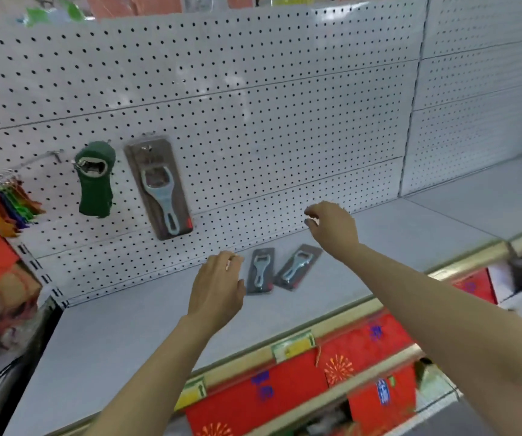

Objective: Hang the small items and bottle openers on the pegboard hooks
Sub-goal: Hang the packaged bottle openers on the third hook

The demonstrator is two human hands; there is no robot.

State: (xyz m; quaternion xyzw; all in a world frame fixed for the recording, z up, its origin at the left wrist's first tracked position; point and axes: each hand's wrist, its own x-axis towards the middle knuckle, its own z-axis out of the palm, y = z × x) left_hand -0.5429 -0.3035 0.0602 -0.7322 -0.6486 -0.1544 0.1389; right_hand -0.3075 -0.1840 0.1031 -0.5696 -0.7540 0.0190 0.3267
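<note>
Openers (260, 271), silver on grey cards, lie beneath empty, loosely spread fingers (233, 262) of both hands.

The scene is taken by a single wide-angle camera worn on the head, aimed forward and down from above the forearms, so that both arms are seen running up from the lower edge toward the white pegboard (253, 127). The pegboard is faced at close range and slightly from the right, its panel lines bowed and tilted by the lens, with the grey shelf (121, 335) filling the foreground beneath it. No second view is given, so nothing is shared; the edges are softened by blur.
</note>
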